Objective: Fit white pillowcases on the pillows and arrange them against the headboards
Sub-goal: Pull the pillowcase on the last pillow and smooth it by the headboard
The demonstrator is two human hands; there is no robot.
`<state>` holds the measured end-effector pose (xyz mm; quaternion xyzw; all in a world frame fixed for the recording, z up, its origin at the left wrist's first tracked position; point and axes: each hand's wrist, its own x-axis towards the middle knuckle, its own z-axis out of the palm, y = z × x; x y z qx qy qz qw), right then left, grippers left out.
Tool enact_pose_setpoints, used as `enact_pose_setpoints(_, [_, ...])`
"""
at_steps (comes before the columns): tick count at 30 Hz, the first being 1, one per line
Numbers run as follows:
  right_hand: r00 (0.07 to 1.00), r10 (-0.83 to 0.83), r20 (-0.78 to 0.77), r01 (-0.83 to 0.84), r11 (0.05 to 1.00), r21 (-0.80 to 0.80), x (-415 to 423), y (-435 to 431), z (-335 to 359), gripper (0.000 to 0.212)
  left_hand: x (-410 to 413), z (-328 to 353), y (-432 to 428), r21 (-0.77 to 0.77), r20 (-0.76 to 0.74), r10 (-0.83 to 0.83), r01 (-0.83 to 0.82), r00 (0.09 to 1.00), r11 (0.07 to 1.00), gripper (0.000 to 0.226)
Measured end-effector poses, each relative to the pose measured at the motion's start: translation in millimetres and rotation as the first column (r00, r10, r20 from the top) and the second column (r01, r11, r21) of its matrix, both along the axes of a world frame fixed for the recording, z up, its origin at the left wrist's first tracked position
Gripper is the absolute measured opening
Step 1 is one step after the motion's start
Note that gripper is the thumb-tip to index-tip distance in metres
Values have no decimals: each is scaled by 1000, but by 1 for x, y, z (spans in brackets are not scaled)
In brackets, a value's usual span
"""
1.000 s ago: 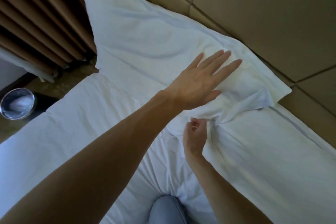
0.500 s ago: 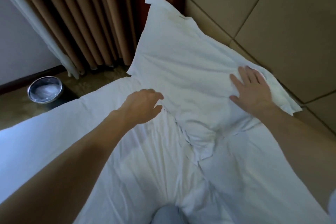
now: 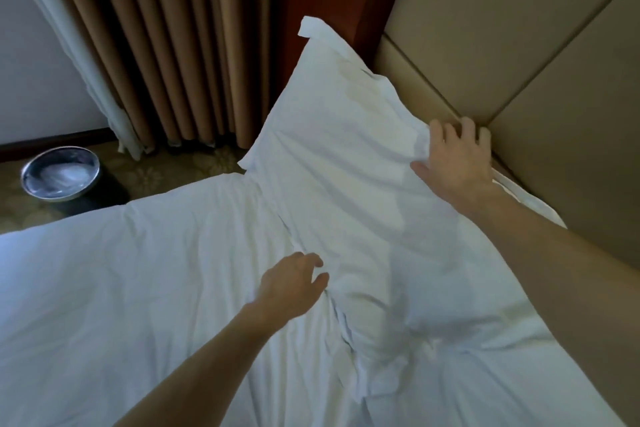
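Pillow (image 3: 339, 163) is lying crooked by the headboard (image 3: 519, 28), right hand (image 3: 453, 163) gripping its edge, left hand (image 3: 294, 284) hovering relaxed, empty; one-sided tugging's risking sliding it floorward.

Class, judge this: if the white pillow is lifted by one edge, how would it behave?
Probably floppy: the pillow sags and creases along its lower end. Likely light for its size: the right hand grips only its edge.

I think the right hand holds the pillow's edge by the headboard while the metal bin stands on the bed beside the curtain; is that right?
Not quite: the head view shows the metal bin standing on the floor beside the curtain, not on the bed. The right hand does hold the edge of the pillow by the headboard.
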<state>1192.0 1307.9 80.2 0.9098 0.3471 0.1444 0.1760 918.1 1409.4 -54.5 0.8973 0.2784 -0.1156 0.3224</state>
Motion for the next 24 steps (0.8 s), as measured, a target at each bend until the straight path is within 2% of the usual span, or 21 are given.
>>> enact_pose_setpoints(2, [999, 2, 53, 4, 994, -113, 8, 11, -8, 71, 8, -15, 3, -55, -17, 78, -79, 997, 995, 44])
enact_pose_setpoints(4, [998, 24, 62, -13, 986, -168, 12, 16, -17, 69, 20, -27, 6, -128, -14, 175, -176, 984, 976, 46])
enact_pose_setpoints(6, [998, 7, -61, -14, 994, -107, 16, 19, -20, 55, 35, -35, 7, -237, 1, 283, -274, 959, 932, 49])
enact_pose_setpoints(8, [981, -33, -190, 38, 999, 26, 27, 25, -14, 39, 52, -42, 5, -393, 5, 419, -384, 908, 836, 54])
enact_pose_setpoints(9, [975, -57, -216, 71, 996, 58, 33, 26, -6, 36, 61, -45, 3, -470, -8, 481, -428, 877, 772, 57])
enact_pose_setpoints(11, [983, -75, -169, 93, 990, 103, 38, 22, 22, 35, 78, -52, -3, -586, -41, 545, -462, 837, 666, 63])
enact_pose_setpoints(14, [999, -49, -14, 50, 994, 102, 32, 0, 48, 36, 97, -57, -17, -677, -69, 550, -444, 832, 587, 67])
enact_pose_setpoints(16, [997, -76, -11, 77, 992, 99, 26, -13, 49, 36, 105, -56, -23, -716, -87, 542, -431, 836, 549, 66])
enact_pose_setpoints(19, [996, -90, -13, 90, 996, 9, 29, -5, 44, 33, 111, -54, -27, -734, -68, 499, -382, 864, 562, 67])
enact_pose_setpoints(24, [994, -110, -22, 104, 979, -176, 37, 21, 33, 10, 110, -45, -27, -730, -63, 500, -381, 864, 568, 67])
